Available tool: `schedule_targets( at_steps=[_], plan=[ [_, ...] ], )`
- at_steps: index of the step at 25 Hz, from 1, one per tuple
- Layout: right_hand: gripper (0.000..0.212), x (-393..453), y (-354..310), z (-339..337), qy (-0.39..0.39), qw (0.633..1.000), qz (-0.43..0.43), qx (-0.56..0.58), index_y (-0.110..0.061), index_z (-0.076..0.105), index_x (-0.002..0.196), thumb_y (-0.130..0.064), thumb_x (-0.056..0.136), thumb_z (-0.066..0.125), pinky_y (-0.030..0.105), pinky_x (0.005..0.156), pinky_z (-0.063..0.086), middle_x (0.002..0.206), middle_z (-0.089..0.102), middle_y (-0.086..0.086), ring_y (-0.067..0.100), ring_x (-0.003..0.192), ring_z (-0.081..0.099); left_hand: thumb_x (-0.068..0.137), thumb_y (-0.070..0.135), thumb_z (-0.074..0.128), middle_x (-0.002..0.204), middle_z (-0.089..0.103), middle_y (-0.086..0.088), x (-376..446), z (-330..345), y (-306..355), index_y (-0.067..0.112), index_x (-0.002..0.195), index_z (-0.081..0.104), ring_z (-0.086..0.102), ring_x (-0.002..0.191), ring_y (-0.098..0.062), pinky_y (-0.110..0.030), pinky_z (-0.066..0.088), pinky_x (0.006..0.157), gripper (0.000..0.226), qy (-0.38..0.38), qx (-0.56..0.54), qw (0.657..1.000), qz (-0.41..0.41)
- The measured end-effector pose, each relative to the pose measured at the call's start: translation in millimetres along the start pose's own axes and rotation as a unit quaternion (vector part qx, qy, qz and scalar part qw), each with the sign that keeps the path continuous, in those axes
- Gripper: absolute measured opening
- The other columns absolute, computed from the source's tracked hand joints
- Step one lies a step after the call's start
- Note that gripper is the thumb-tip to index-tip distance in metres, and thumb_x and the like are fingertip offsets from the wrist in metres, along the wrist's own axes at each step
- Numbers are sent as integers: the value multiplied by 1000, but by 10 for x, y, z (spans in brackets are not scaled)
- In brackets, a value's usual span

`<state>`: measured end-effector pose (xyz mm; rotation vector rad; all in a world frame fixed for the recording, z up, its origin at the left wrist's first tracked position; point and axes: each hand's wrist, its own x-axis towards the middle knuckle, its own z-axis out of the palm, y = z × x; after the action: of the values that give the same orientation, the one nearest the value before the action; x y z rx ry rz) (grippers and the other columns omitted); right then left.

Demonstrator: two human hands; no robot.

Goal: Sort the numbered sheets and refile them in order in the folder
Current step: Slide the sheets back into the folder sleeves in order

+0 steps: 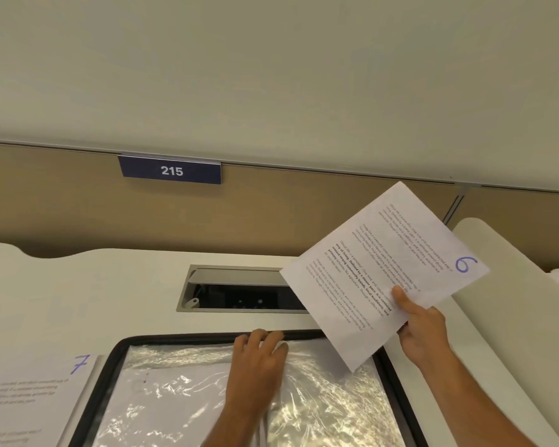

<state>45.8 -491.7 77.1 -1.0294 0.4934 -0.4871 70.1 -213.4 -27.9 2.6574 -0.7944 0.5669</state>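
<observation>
Two hands work over the desk (117, 285), where the open folder (88, 398) lies nearest the viewer, its clear sleeves (329, 411) glinting. Left of the folder rests sheet 7 (29, 391). Above the folder's right corner, sheet 6 (381, 269) hangs tilted, pinched at its lower edge by the right hand (423, 327). The left hand (259, 356) lies on the folder's top edge, fingers bent at a sleeve's mouth; whether it grips is unclear. Filing 6 seems the step in hand; next, the mouth needs spreading and the sheet squaring.

Folder (397, 375) at lower centre on the bench (78, 285); sheet 7 (29, 398) to its left; sheet 6 (384, 272) raised at right; cable tray (239, 290) behind the folder.
</observation>
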Motion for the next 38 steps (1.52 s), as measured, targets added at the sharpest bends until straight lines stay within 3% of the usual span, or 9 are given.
schedule_targets(
  at_steps=[4,9,14,17,21,23,25,33,38],
  plan=[
    [42,6,50,79,-3,1000,-6,15,-10,64,128,-6,86,71,31,75,62,118,73,4,14,94,74,52,23,98,90,68,6,-28,15,-6,23,77,72,62,82,-18,-37,50,71,36,31,-9,999,3],
    [28,19,112,108,1,1000,0,9,-18,70,113,-5,89,69,37,83,61,112,75,1,18,101,72,59,16,93,82,62,5,-25,71,-48,21,77,66,55,72,-19,-33,43,64,34,50,-6,999,10],
    [33,-6,144,152,6,1000,-2,14,-15,69,116,-6,84,71,32,79,62,115,74,3,18,100,72,55,11,90,66,54,9,-27,36,-16,23,78,58,44,57,-13,-27,39,57,41,21,-13,1000,10],
    [41,-6,150,186,0,1000,-4,13,-12,67,123,-7,82,72,32,77,62,116,74,3,17,99,73,68,19,88,59,52,11,-19,13,4,23,79,56,35,54,-13,-28,40,55,35,17,-12,1000,5],
    [44,-24,165,282,-34,999,-21,7,-16,67,119,-11,75,73,29,70,62,108,77,-2,14,95,74,86,24,70,56,51,11,8,3,-3,24,85,48,30,54,-14,-28,38,54,22,35,-8,999,15],
    [40,8,175,342,-44,998,-35,11,-16,66,122,-9,84,70,33,80,62,114,75,-2,15,103,72,93,29,50,56,51,11,11,15,-2,25,87,44,38,52,-13,-27,36,54,10,43,-11,999,19],
    [39,50,215,399,-41,998,-42,13,-15,65,127,-9,88,69,39,89,59,119,73,0,18,109,70,95,31,44,57,51,11,9,27,-6,24,87,47,41,52,-13,-28,36,54,11,45,-18,999,12],
    [50,93,404,563,6,998,-69,3,-10,68,124,-23,77,78,38,64,61,109,75,0,18,96,72,96,29,47,56,49,9,11,39,-14,24,85,44,40,52,-13,-28,37,54,12,43,-20,999,1],
    [46,100,435,429,-61,995,-63,-43,-14,66,126,-19,81,76,42,88,60,119,73,1,20,110,70,96,30,51,59,49,9,9,30,-5,24,85,42,40,53,-12,-27,34,55,15,47,-6,999,11]
  ],
)
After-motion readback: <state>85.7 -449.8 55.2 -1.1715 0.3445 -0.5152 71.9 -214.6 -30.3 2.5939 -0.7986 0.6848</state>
